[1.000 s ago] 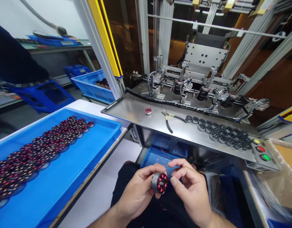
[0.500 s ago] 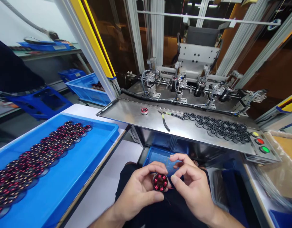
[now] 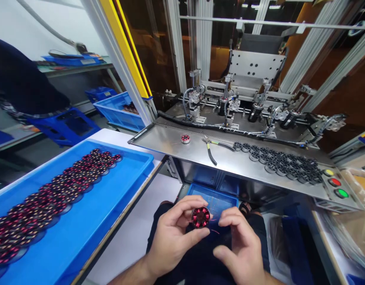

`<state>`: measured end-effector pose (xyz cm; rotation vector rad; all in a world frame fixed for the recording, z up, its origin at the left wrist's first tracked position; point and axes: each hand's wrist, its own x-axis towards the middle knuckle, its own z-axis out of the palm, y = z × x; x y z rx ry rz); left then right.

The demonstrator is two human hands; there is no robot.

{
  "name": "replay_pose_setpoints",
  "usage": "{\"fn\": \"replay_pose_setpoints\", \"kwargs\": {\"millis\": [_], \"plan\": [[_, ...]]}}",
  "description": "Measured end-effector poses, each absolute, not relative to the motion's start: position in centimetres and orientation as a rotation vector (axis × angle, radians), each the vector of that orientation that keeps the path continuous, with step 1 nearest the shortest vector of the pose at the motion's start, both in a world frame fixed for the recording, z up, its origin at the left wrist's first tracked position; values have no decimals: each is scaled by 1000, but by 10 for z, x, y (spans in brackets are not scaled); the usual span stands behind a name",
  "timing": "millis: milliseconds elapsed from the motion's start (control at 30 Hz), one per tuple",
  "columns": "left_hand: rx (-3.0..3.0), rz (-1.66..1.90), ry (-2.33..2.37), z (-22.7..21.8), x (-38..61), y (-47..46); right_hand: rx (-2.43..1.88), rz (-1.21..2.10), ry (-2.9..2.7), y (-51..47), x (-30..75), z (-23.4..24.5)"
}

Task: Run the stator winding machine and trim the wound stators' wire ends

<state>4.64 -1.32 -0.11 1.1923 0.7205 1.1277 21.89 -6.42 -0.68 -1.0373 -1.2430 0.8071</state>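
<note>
My left hand (image 3: 173, 233) grips a small round stator (image 3: 200, 217) wound with red wire, its face turned toward me, low in the middle of the view over my lap. My right hand (image 3: 238, 245) sits just right of it with fingers curled and thumb out, pinching a thin red wire lead (image 3: 214, 230) that trails from the stator. A blue tray (image 3: 117, 190) on my left holds rows of several wound stators (image 3: 60, 186). On the steel shelf (image 3: 170, 142) lie one wound stator (image 3: 185, 139), pliers (image 3: 210, 152) and a row of bare black cores (image 3: 277, 162).
A winding machine (image 3: 248, 99) with spindles stands behind the shelf. Yellow, red and green buttons (image 3: 334, 182) sit at the shelf's right end. A small blue bin (image 3: 227, 200) is below the shelf. A person in dark clothing (image 3: 19, 87) and blue crates (image 3: 117, 111) are at the left.
The stator has been turned so its wound face points at me. My right hand has dropped away from it, down and to the right, drawing the thin wire. The view shifted slightly.
</note>
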Motion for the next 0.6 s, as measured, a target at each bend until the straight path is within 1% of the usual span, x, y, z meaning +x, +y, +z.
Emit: {"fn": "replay_pose_setpoints", "kwargs": {"millis": [100, 233, 433, 600], "plan": [[1174, 1134, 679, -1, 48, -13, -1052, 795, -1309, -61, 216, -1], [1160, 1117, 614, 0, 48, -14, -1090, 788, -1256, -56, 220, 6], [1267, 1157, 608, 6, 46, -17, -1042, 1011, -1251, -51, 221, 10], [1310, 1171, 651, 8, 46, -20, -1068, 877, -1331, -50, 224, 18]]}}
